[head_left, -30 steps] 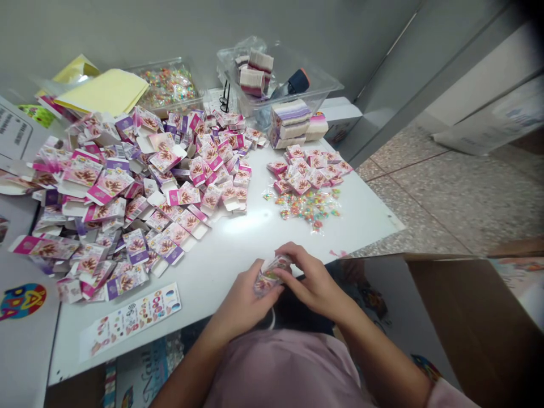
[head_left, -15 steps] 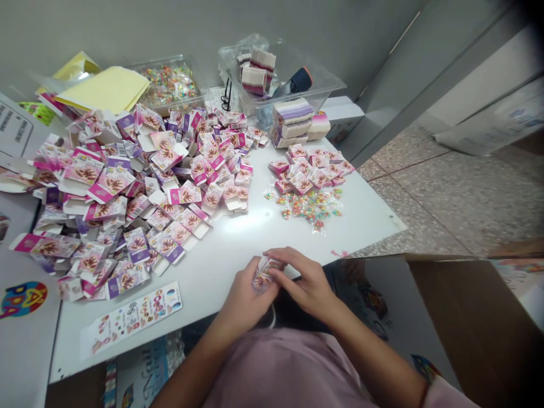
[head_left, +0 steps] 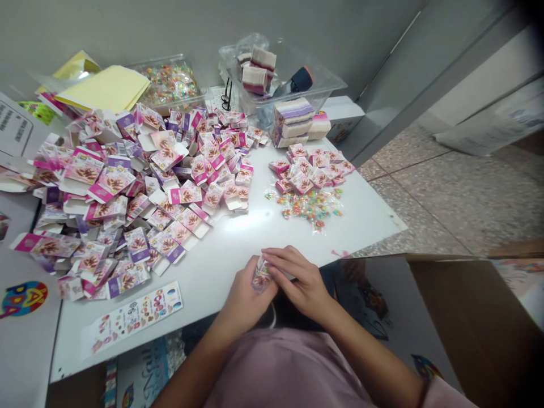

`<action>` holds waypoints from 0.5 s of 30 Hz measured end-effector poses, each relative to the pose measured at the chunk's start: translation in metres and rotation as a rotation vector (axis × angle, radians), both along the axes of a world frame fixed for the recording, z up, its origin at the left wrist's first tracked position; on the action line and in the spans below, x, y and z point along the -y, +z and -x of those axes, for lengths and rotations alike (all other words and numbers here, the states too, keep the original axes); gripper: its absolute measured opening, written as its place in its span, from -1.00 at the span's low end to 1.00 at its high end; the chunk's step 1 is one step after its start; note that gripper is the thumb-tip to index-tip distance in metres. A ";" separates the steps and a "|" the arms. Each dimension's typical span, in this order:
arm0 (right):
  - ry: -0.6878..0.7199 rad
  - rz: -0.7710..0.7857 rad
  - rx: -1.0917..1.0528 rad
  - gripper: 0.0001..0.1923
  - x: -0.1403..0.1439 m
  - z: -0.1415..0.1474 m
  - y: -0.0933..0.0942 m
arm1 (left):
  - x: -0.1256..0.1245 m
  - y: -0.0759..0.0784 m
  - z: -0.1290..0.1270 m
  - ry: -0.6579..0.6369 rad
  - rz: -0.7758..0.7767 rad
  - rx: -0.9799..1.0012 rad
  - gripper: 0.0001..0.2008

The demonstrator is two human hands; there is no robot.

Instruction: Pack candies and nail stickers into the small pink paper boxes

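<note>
Over the table's front edge, my left hand [head_left: 249, 294] grips a small printed cardboard box [head_left: 260, 273], white and pink with a purple end. My right hand [head_left: 300, 280] is closed about the box's right side, its fingertips lying over the upper end, so part of the box is hidden. Ahead and right lies a cluster of tiny clear bags of coloured beads [head_left: 309, 205]. Behind them rests a group of closed small boxes [head_left: 310, 170]. A large heap of open boxes [head_left: 113, 181] spreads over the left of the table.
A printed picture strip [head_left: 138, 314] lies at the table's [head_left: 221, 249] front left. Clear plastic bins [head_left: 323, 85] and a bin of bagged beads [head_left: 170, 82] stand at the back. Stacked leaflets [head_left: 293, 120] sit before them. A large carton [head_left: 450, 300] is at the right.
The fingers of my right hand have drawn closer together over the top of the box and shifted slightly. The box stays in about the same place in my left hand.
</note>
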State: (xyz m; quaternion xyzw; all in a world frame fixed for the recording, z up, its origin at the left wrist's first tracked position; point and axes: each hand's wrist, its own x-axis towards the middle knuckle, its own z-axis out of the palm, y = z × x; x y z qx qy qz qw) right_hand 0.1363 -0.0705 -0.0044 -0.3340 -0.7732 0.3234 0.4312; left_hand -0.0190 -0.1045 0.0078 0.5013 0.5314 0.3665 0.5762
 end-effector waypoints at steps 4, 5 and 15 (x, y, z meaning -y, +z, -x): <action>-0.011 0.019 -0.013 -0.59 0.000 0.001 -0.001 | 0.001 0.000 0.000 -0.001 0.009 0.004 -0.85; -0.012 0.023 -0.017 -0.60 0.000 0.001 -0.001 | 0.001 0.000 -0.001 -0.001 0.010 0.003 -0.84; -0.031 0.073 -0.038 -0.66 0.001 0.001 0.001 | 0.001 0.001 -0.002 0.005 0.010 0.001 -0.82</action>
